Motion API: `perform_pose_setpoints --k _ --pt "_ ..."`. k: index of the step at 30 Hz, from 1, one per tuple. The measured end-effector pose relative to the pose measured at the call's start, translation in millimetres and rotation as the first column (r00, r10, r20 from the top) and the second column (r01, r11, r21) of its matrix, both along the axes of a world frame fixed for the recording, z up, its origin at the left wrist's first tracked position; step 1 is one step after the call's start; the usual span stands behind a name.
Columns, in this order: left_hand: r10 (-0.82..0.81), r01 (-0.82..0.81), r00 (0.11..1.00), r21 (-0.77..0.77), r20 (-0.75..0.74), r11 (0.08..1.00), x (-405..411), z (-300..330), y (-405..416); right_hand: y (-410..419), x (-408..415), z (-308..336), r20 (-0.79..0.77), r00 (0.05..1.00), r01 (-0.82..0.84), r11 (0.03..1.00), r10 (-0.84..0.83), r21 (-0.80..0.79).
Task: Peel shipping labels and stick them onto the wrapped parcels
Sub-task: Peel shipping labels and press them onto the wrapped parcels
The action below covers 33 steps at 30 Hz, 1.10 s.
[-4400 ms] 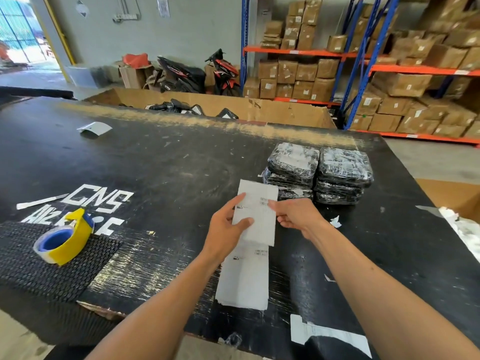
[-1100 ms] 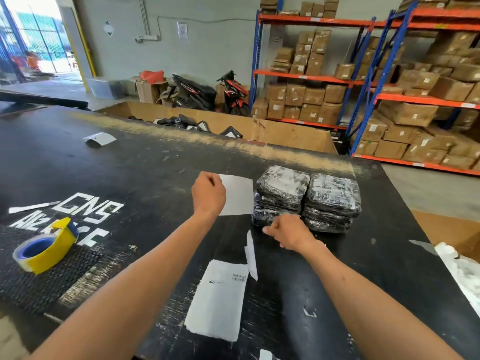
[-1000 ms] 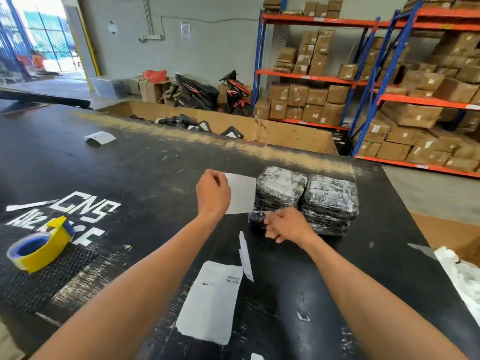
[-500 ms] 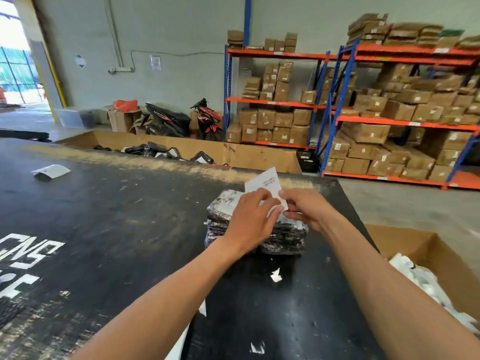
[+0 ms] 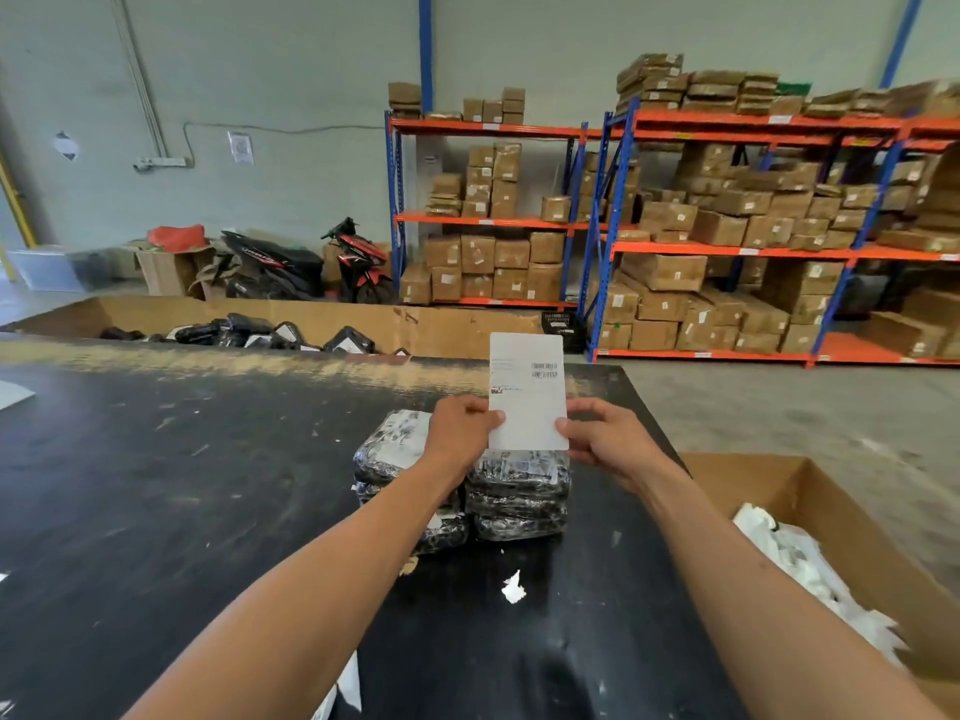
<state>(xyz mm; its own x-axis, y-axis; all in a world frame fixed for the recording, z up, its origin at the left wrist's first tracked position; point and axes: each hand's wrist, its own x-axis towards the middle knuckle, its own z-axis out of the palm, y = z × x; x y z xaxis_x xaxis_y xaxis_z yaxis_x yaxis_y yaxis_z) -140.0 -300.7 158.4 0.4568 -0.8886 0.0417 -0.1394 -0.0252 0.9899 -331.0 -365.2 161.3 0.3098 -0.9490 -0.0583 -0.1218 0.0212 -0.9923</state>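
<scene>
A white shipping label (image 5: pixel 527 392) is held upright above the two stacks of wrapped parcels (image 5: pixel 514 493), which sit on the black worktop (image 5: pixel 182 485) near its far right corner. The label is pinched at its lower left edge by the left hand (image 5: pixel 460 433) and at its lower right edge by the right hand (image 5: pixel 605 436); each grip is closed narrowly on the paper, thumb in front. Printed barcodes are seen on the side facing the camera. Whether the backing has already been removed cannot be told.

The step in hand is judged to be the carrying of a label to the parcels, just before it is stuck down. For the next move, the label would need to be lowered flat onto the top parcel of the right-hand stack, aligned with its face, and smoothed down. A cardboard box (image 5: pixel 810 491) holding white paper scraps stands to the right of the worktop.
</scene>
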Motion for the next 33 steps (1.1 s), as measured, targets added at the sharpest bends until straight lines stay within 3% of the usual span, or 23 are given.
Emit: perform_pose_setpoints --k 4,11,25,28,31,33 --pt "0.035 -0.047 0.984 0.067 0.173 0.997 6 -16 -19 -9 7 -16 -0.152 0.987 0.045 0.997 -0.054 -0.063" --pt "0.052 -0.098 0.952 0.140 0.301 0.985 13 -42 -36 -29 24 -44 -0.341 0.934 0.064 0.987 -0.111 -0.147" --pt "0.047 -0.098 0.924 0.118 0.380 0.988 14 -59 -40 -28 30 -61 -0.464 0.868 0.059 0.965 -0.176 -0.256" --pt "0.042 -0.101 0.814 0.071 0.579 0.992 9 -64 -37 -24 36 -64 -0.524 0.820 0.063 0.946 -0.231 -0.319" --pt "0.013 -0.043 0.549 0.013 0.836 0.999 9 -79 -37 -18 36 -67 -0.592 0.747 0.017 0.898 -0.303 -0.439" --pt "-0.022 0.020 0.373 0.016 0.928 1.000 12 -90 -36 -16 36 -70 -0.609 0.728 -0.105 0.828 -0.314 -0.551"
